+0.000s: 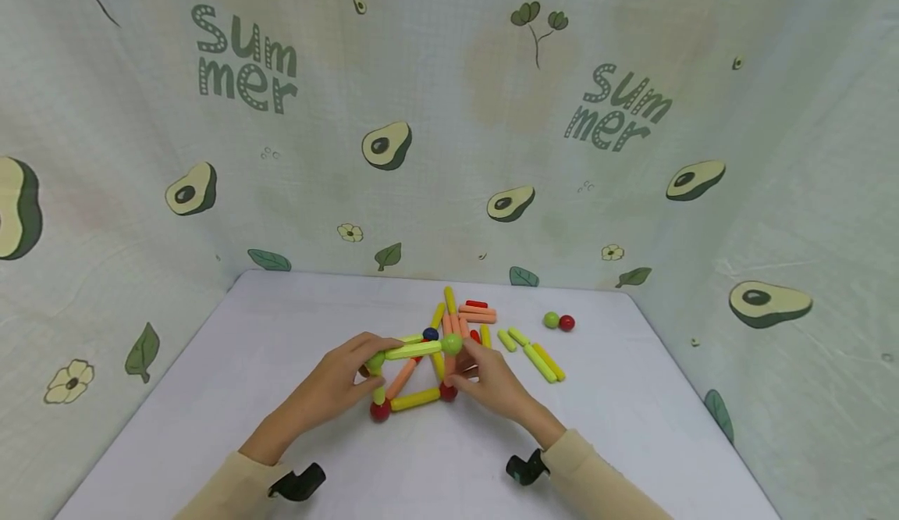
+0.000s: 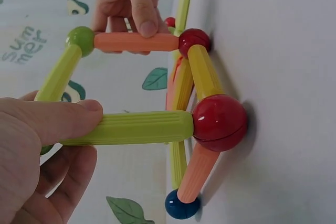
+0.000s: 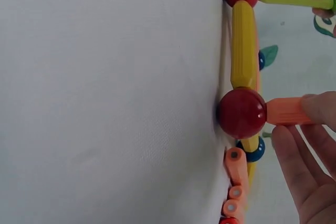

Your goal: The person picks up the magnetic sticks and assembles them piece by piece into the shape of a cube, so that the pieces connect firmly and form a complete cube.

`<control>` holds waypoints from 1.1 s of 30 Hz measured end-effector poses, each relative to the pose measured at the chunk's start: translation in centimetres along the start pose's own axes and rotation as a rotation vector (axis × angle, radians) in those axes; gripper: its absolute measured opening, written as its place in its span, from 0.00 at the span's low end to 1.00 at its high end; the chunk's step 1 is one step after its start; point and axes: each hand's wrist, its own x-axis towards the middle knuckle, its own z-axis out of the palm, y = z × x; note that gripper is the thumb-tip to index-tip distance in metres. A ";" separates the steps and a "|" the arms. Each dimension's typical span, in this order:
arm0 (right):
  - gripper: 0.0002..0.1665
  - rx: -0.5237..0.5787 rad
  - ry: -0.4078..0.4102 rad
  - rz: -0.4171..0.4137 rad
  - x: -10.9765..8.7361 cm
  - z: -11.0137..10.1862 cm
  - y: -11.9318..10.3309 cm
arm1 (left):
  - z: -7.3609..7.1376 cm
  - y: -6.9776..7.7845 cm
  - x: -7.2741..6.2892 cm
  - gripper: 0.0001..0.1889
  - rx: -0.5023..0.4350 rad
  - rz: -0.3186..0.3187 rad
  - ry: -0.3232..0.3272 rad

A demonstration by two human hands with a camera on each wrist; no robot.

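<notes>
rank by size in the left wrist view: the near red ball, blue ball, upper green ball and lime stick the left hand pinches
1. Pinched lime stick, though partly covered
2. Near red ball
Unranked: blue ball and upper green ball look alike in size

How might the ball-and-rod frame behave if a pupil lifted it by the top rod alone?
Its rods look rigid, so they probably won't bend. The joints may swivel or part, since rod ends merely meet round balls. Held by one rod, the frame could sag; here the left hand and right hand grip opposite sides.
</notes>
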 end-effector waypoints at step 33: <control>0.15 -0.538 0.067 0.458 1.5 -5.8 6.3 | -0.5 -0.6 0.0 0.27 -0.042 0.016 -0.043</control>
